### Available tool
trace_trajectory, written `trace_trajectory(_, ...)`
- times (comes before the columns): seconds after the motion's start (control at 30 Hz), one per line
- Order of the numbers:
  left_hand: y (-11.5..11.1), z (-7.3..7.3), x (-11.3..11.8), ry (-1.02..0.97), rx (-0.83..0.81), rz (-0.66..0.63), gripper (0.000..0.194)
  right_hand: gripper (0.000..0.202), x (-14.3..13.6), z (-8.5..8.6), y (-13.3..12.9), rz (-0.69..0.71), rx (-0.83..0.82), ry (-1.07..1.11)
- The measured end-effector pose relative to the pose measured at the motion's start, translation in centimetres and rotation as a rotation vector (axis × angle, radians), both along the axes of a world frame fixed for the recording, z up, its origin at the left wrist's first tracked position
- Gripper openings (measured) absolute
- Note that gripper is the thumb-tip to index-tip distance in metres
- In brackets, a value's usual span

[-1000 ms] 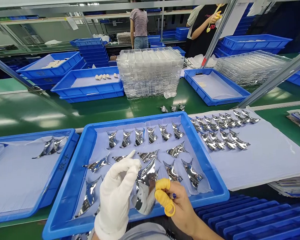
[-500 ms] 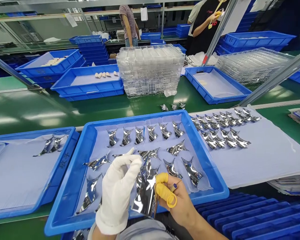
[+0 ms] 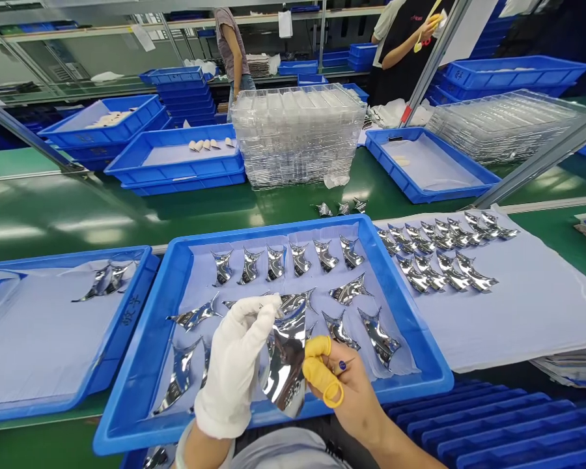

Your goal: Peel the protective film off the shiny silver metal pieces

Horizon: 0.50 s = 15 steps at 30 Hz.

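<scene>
My left hand (image 3: 237, 365), in a white glove, pinches the upper end of a curved, mirror-shiny metal-looking part (image 3: 287, 368). The part hangs over the near side of a blue tray (image 3: 273, 417) lined with thin white sheet. My right hand (image 3: 339, 384) wears yellow finger cots on its thumb and fingers. It is closed around a thin tool with a blue end (image 3: 342, 365), most of which is hidden in the palm. Its covered fingertips touch the right edge of the shiny part. Several similar shiny parts (image 3: 381, 339) lie spread in the tray beneath.
Left stands another blue tray (image 3: 120, 326) with two shiny parts. More parts lie in rows on white sheeting (image 3: 508, 312) to the right. Clear plastic trays (image 3: 297, 143) are piled behind. Ribbed blue trays (image 3: 493, 417) sit low right. Two people stand across the green bench.
The shiny part has turned in my hands, and its broad face now shows more. My left hand has shifted slightly right and its fingers sit closer on the part's top. The view has moved slightly.
</scene>
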<state>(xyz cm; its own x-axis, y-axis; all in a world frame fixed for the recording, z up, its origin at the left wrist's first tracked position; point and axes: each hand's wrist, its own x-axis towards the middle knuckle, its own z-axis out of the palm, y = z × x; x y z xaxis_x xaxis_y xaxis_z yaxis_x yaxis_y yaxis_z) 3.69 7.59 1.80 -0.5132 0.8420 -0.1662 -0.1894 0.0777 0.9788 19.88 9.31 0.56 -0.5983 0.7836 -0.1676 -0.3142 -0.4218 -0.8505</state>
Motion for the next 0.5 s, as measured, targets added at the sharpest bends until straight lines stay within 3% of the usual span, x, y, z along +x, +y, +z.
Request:
trace_trajectory(0.13, -0.4, -0.6, -1.0, 0.095, 0.076, -0.189, 0.031, 0.039, -0.4, -0.7, 0.2, 0.041, 0.076, -0.123)
trace_trajectory(0.2, -0.6, -0.6, -2.5, 0.271, 0.128, -0.262, 0.029, 0.037, -0.6, -1.5, 0.3, 0.048, 0.195, -0.241)
trace_trajectory(0.3, -0.4, 0.3, -6.7, 0.682, 0.165, -0.223, 0.026, 0.038, -0.7, -2.9, 0.5, 0.018, 0.347, -0.391)
trace_trajectory(0.33, -0.1, 0.8, -8.5, 0.853, 0.133, -0.188, 0.028, 0.040, -0.6, -3.4, 0.6, 0.013, 0.359, -0.417)
trace_trajectory(0.4, 1.0, 1.7, -12.5, 1.302, -0.120, -0.127, 0.035, 0.044, -0.4, -4.3, 0.9, 0.011, 0.353, -0.449)
trace_trajectory(0.5, 4.1, 1.9, -17.6, 1.466, -0.356, -0.116, 0.029, 0.044, 0.0, -5.4, 1.4, 0.030, 0.372, -0.481)
